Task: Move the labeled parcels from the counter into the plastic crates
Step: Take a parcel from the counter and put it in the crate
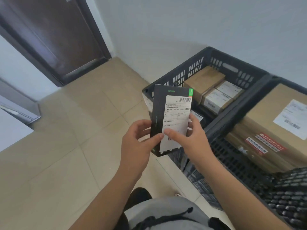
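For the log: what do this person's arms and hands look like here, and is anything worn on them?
Both forearms are bare up to the frame edge, with no sleeves showing. The left hand and the right hand carry no gloves, and no rings, watch or wristband can be seen. Fingernails are short and unpainted. Lower in the frame, grey clothing with a dark drawstring shows.

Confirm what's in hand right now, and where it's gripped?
A flat black box with a white shipping label, held upright by both hands at its lower half: left hand on the left edge, right hand on the right edge, both thumbs on the label.
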Demonstrator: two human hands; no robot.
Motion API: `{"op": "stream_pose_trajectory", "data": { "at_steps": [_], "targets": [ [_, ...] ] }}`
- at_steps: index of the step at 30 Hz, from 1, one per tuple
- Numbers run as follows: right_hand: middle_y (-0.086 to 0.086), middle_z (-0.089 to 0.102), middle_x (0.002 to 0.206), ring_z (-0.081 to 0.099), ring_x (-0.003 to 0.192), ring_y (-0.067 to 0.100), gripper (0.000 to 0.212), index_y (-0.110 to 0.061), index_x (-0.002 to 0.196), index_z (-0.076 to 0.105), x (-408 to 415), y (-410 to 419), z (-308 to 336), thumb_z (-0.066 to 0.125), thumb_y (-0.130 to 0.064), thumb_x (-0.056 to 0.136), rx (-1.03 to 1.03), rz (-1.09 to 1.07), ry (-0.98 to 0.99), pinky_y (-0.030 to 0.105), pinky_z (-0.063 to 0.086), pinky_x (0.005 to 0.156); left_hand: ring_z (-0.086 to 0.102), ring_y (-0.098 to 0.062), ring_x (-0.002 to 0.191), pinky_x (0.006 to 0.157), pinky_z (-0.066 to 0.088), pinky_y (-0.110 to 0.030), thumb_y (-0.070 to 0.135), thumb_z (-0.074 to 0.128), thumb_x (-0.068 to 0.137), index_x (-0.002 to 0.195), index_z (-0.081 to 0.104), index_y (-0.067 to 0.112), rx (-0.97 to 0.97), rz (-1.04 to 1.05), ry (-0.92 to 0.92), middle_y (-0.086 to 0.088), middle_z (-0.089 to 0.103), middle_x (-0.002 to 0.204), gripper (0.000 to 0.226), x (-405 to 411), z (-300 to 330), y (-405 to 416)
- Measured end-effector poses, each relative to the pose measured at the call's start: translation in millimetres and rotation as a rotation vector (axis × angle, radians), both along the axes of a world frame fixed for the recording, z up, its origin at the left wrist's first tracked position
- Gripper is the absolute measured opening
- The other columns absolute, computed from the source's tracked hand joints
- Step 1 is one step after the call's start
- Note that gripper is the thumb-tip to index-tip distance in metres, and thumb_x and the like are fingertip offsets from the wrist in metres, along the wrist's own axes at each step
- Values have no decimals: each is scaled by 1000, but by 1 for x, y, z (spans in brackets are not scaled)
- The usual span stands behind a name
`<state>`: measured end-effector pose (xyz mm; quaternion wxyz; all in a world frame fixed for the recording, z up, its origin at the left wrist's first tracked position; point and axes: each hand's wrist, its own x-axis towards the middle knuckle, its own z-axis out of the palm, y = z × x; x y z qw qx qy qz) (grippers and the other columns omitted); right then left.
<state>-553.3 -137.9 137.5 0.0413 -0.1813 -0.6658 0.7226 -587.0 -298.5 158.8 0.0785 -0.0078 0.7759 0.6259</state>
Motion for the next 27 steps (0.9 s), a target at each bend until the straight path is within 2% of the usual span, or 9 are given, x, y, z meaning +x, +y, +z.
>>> {"op": "stream_pose_trajectory", "data": {
  "at_steps": [3, 7, 11, 14, 16, 18, 21, 24, 27],
  "targets": [
    [-40, 55, 111, 58, 103, -8, 68, -59, 118, 41, -28, 14, -1, 90, -37, 77, 6, -133, -30, 7, 54, 62, 69, -1, 104, 83, 58, -20, 18, 87, 82, 111, 67, 34, -48, -134, 46, 23, 73, 110, 39, -35, -4, 23],
    [-11, 54, 142, 55, 125, 14, 79, -42, 137, 35, -60, 45, -4, 89, -37, 79, 94, -323, -133, 23, 49, 88, 69, 1, 105, 83, 54, -9, 14, 83, 87, 114, 67, 34, -38, -405, 39, 22, 73, 111, 37, -94, -13, 51],
    [-7, 54, 142, 55, 127, 20, 82, -32, 145, 37, -95, 72, -18, 88, -36, 81, 90, -517, -234, 33, 51, 94, 66, 12, 105, 78, 51, -6, 21, 75, 94, 115, 66, 42, -43, -635, -53, 30, 70, 114, 31, -175, -22, 80],
    [-1, 57, 142, 60, 120, 22, 75, -28, 144, 38, -126, 79, -38, 84, -36, 85, -59, -645, -333, 45, 51, 101, 63, 13, 107, 93, 47, -15, 25, 72, 95, 116, 64, 44, -146, -656, 20, 31, 69, 114, 29, -256, -30, 94],
    [-1, 59, 136, 62, 109, 18, 68, -29, 136, 39, -143, 80, -57, 84, -37, 86, -135, -716, -425, 42, 52, 90, 59, 5, 115, 104, 45, -28, 27, 71, 95, 126, 60, 36, -296, -658, 129, 27, 64, 124, 35, -312, -41, 104],
    [-3, 60, 129, 62, 102, 14, 68, -30, 131, 38, -157, 82, -79, 86, -38, 83, -137, -795, -510, 33, 51, 74, 51, -10, 128, 109, 41, -37, 34, 72, 94, 144, 50, 28, -517, -699, 186, 8, 55, 143, 55, -361, -61, 118],
    [-5, 58, 120, 60, 94, 13, 78, -28, 133, 35, -178, 87, -113, 88, -42, 78, -78, -867, -669, 26, 47, 61, 43, -30, 144, 118, 37, -52, 42, 76, 90, 159, 29, 23, -695, -845, 78, -8, 42, 159, 86, -407, -95, 142],
    [5, 53, 133, 58, 96, 19, 101, -20, 149, 25, -193, 89, -147, 88, -48, 76, -19, -831, -910, 29, 48, 61, 56, -29, 133, 109, 48, -50, 37, 76, 91, 159, 24, 26, -622, -950, -80, -5, 53, 150, 86, -419, -123, 155],
    [14, 39, 151, 55, 119, 35, 115, -17, 158, 15, -201, 88, -177, 85, -54, 75, 69, -756, -1164, 38, 53, 80, 65, -18, 107, 82, 52, -32, 31, 72, 95, 151, 39, 26, -558, -911, -63, 8, 63, 125, 66, -419, -142, 155]
  ]
}}
